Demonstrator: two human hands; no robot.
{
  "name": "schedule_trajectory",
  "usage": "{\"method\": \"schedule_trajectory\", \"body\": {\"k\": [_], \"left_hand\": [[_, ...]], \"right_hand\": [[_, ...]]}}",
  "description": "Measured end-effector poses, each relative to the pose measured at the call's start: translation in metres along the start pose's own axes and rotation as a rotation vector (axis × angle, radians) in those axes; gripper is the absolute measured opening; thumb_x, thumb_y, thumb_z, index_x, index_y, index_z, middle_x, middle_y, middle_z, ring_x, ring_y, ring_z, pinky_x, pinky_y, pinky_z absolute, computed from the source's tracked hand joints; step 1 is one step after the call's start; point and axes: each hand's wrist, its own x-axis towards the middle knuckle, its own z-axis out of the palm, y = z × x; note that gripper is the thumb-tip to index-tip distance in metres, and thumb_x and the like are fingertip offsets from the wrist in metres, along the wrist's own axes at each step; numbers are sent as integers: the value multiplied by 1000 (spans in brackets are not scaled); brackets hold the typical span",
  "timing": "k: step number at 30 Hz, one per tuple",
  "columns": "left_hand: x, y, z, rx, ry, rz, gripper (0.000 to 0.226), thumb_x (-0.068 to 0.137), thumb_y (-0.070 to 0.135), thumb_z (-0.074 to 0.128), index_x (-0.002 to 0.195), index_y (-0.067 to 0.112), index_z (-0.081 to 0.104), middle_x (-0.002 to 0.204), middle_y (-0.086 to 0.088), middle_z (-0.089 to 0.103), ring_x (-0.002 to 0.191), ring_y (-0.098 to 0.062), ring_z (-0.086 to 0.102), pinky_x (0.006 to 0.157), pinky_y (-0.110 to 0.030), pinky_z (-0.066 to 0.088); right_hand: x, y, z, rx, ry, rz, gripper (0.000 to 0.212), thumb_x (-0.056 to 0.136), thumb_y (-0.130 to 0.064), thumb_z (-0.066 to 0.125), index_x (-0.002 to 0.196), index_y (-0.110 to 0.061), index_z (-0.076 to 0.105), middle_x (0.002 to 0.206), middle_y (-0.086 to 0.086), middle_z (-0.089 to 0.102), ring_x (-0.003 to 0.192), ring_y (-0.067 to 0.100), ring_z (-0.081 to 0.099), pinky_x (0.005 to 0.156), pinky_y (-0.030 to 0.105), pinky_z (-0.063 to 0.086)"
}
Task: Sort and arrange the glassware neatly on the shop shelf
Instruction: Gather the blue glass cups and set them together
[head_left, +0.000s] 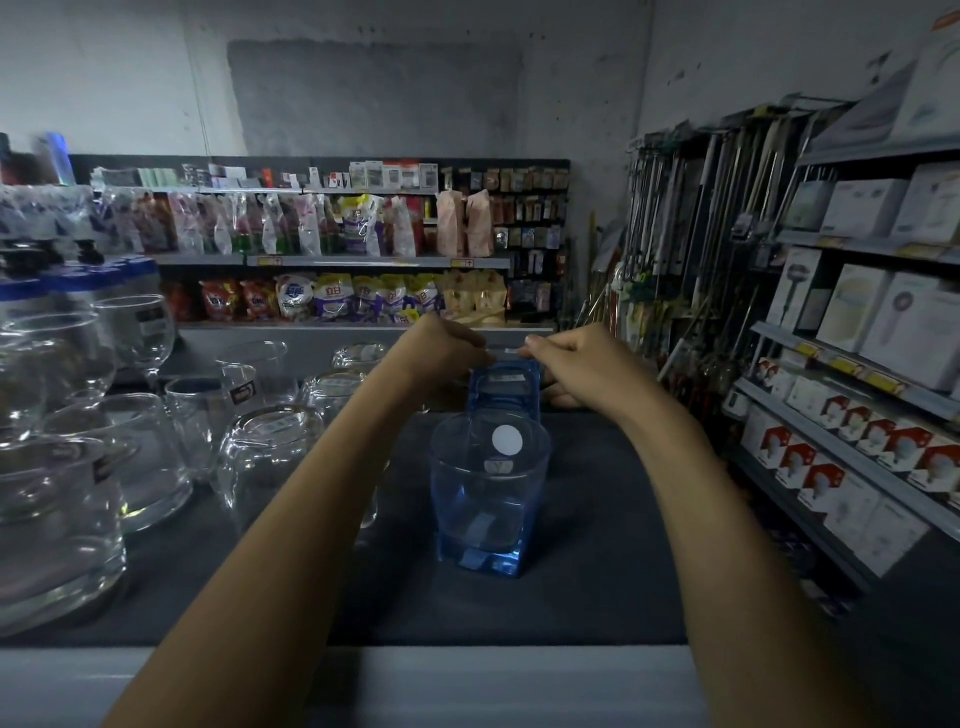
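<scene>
Two blue tumblers stand on the dark shelf (597, 545), about mid-width. The front glass (488, 499) is upright, with a white sticker (507, 440) on its wall. The rear glass (506, 387) is just beyond it at 12 o'clock, very close to it or touching; which cannot be told.

Both hands are at the top of the rear glass. The left hand (441, 348) comes in from 10 o'clock and the right hand (576, 369) from 2 o'clock. Each has its fingers curled and pinching at the rim. A pale strip (511, 352) shows between the fingertips, but it is unclear whether they hold glass, strip or both.

Clear glasses (270, 457) crowd the shelf at 9 o'clock, some mouth down. White boxes (857, 306) fill the racks at 3 o'clock.

The tumblers look thick-based, so probably bottom-heavy, rigid and slick. They would likely chip if knocked together. A rim pinch seems weak for lifting, and a wrap round the wall, low down, would be surer. With the front glass so close, a straight lift looks safer than a slide toward 6 o'clock.
</scene>
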Motion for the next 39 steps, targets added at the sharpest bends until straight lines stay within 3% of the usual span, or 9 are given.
{"method": "schedule_trajectory", "body": {"k": [3, 6, 12, 19, 22, 27, 33, 37, 39], "left_hand": [[-4, 3, -2, -9, -6, -10, 39, 99, 22, 66, 135, 9, 62, 115, -13, 66, 95, -25, 67, 82, -38, 60], [-10, 12, -16, -48, -31, -47, 33, 97, 27, 69, 122, 6, 66, 106, -16, 68, 83, -24, 71, 56, -28, 59], [-17, 21, -20, 65, -169, -184, 30, 91, 27, 77, 106, 1, 70, 90, -12, 72, 66, -17, 71, 45, -22, 55], [-14, 21, -18, 67, -150, -206, 26, 90, 25, 79, 94, 0, 71, 79, -10, 76, 54, -12, 72, 48, -21, 56], [-13, 20, -20, 35, -178, -211, 26, 88, 23, 79, 96, -1, 73, 83, -11, 79, 65, -15, 75, 54, -22, 58], [-11, 19, -20, 26, -215, -218, 35, 85, 27, 81, 103, -2, 74, 96, -13, 80, 86, -20, 77, 65, -24, 60], [-13, 20, -19, -14, -214, -217, 31, 89, 27, 78, 103, -1, 73, 88, -12, 79, 63, -14, 76, 50, -21, 56], [-10, 16, -14, 3, -143, -153, 14, 99, 25, 68, 107, 14, 69, 96, -16, 75, 80, -22, 77, 69, -34, 65], [-6, 12, -11, -28, -89, -182, 24, 100, 28, 68, 109, 6, 66, 96, -18, 73, 82, -24, 76, 65, -34, 65]], "right_hand": [[-8, -6, -5, -14, 30, -15, 49, 99, -46, 58, 111, -1, 72, 110, 23, 73, 95, 40, 71, 89, 59, 57], [-11, -8, -14, 9, 119, -58, 18, 96, -35, 69, 99, -18, 77, 90, -2, 74, 82, 24, 74, 80, 49, 63], [-15, -15, -16, 25, -35, 75, 34, 86, -38, 82, 94, -8, 69, 75, 7, 70, 52, 13, 64, 50, 26, 55], [-15, -13, -14, 70, -179, 349, 50, 88, -51, 75, 95, -2, 69, 67, 9, 70, 51, 18, 65, 49, 26, 55], [-17, -13, -16, 82, -179, 388, 54, 87, -53, 75, 101, -1, 72, 74, 12, 77, 57, 21, 73, 53, 28, 59], [-19, -17, -20, 126, -155, 403, 46, 87, -43, 79, 108, -4, 68, 85, 17, 78, 68, 29, 78, 58, 37, 64], [-22, -17, -20, 164, -145, 383, 26, 90, -34, 78, 94, -16, 59, 100, 16, 72, 80, 31, 76, 63, 40, 65], [-15, -15, -17, 209, -90, 337, 18, 97, -32, 69, 110, -20, 65, 102, 6, 65, 91, 28, 71, 66, 36, 64], [-15, -15, -15, 241, -113, 337, 13, 100, -29, 65, 109, -20, 65, 94, 4, 65, 85, 27, 72, 65, 35, 63]]}}
